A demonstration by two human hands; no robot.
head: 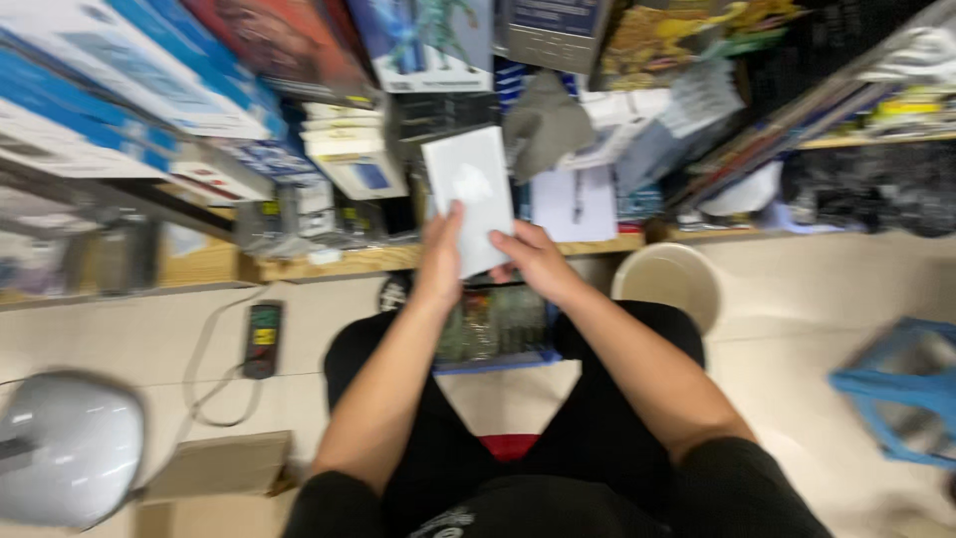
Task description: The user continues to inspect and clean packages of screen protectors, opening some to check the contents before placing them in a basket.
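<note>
A: We log the white box [469, 194] first. It is off the floor, held up in front of the low wooden shelf edge [329, 263], above our knees.

B: Agreed. Long axis runs away from us and slightly to the left, near end low, far end up toward the stacked cartons [344, 149]. The frame is blurred, so we read the edges only roughly.

A: Left hand [441, 261]: clasped on the near left edge, thumb lying up the face of the box. Fingers are behind it and hidden.

B: Right hand [535, 257]: curled onto the near right corner, fingertips on the bottom edge. Both hands are shut on the box; neither is spread.

A: Which is nearer? We put them about level, the box sitting between them and just beyond the knuckles. The left reaches a little higher along the side.

B: Pose: both forearms come up from the lap and converge, elbows out, wrists bent slightly inward.

A: Around: a dark handset [263, 339] with a cord on the floor to the left, a round pale stool [669, 282] right of the knees, a blue stool [901, 389] further right, a grey domed thing [65, 448] at bottom left.
</note>
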